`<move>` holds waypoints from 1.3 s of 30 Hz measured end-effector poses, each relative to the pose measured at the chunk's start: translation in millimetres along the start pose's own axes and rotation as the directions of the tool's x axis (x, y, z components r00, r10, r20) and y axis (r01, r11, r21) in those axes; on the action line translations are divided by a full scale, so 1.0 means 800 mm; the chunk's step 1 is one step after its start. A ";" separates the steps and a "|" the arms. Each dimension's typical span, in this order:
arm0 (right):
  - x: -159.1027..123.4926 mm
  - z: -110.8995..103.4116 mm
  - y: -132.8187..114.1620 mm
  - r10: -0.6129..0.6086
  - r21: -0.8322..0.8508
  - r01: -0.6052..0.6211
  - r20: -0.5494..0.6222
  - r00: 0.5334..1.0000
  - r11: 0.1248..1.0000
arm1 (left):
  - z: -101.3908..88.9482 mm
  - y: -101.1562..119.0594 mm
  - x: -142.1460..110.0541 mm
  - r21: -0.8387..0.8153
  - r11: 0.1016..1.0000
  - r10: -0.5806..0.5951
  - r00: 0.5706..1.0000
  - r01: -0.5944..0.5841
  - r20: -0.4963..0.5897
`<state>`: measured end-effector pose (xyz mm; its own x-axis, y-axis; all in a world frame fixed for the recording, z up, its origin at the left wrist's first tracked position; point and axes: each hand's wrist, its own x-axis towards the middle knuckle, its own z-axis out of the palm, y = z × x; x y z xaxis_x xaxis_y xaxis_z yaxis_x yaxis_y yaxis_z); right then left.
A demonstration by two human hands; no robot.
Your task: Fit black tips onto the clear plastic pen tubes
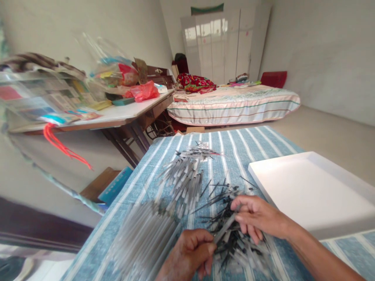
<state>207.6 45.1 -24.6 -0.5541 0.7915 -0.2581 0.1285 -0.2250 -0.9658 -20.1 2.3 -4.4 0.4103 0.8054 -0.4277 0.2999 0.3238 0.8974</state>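
A slim grey translucent plastic tube [225, 228] spans the gap between my two hands. My left hand [193, 251] pinches its near end between thumb and fingers. At its far end, the thumb and index finger of my right hand [250, 216] close on the tube, with the other fingers curled loosely. Under both hands lies a loose pile of thin black sticks and clear pieces [228, 251]. Left of my left hand, many long grey tubes [143, 234] lie side by side, blurred. Beyond them is a fanned heap of similar tubes [186, 183].
A shallow white tray [310, 195] sits at the right on the blue striped cloth [234, 144]. More thin dark pieces [200, 151] lie farther back. A cluttered side table [117, 117] stands left, with a red cord [64, 146] hanging down. A bed [234, 103] is behind.
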 end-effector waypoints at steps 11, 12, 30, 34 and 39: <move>-0.001 -0.015 -0.006 -0.075 0.063 0.085 -0.148 0.986 0.994 | -0.013 -0.003 -0.005 -0.004 1.000 -0.001 1.000 0.001 0.003; -0.003 -0.019 -0.010 -0.083 0.087 0.101 -0.194 0.977 0.991 | -0.020 -0.002 -0.009 0.000 1.000 -0.006 1.000 0.006 0.002; -0.003 0.050 -0.018 -0.204 -0.343 0.144 -0.145 0.968 0.928 | 0.025 0.027 0.005 -0.587 0.744 0.046 0.901 -0.319 -0.431; -0.010 0.091 -0.028 -0.232 -0.314 0.184 -0.121 0.965 0.931 | 0.058 0.031 0.005 -0.640 0.687 0.020 0.889 -0.344 -0.457; -0.010 0.105 -0.026 -0.138 -0.265 0.116 -0.064 0.988 0.957 | 0.062 0.037 -0.002 -0.721 0.580 0.023 0.892 -0.379 -0.451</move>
<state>140.5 -4.4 -0.1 -0.5124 0.8498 -0.1237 0.2766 0.0270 -0.9606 31.0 -14.2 17.7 -0.0149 0.9501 -0.3116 -0.6022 0.2403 0.7613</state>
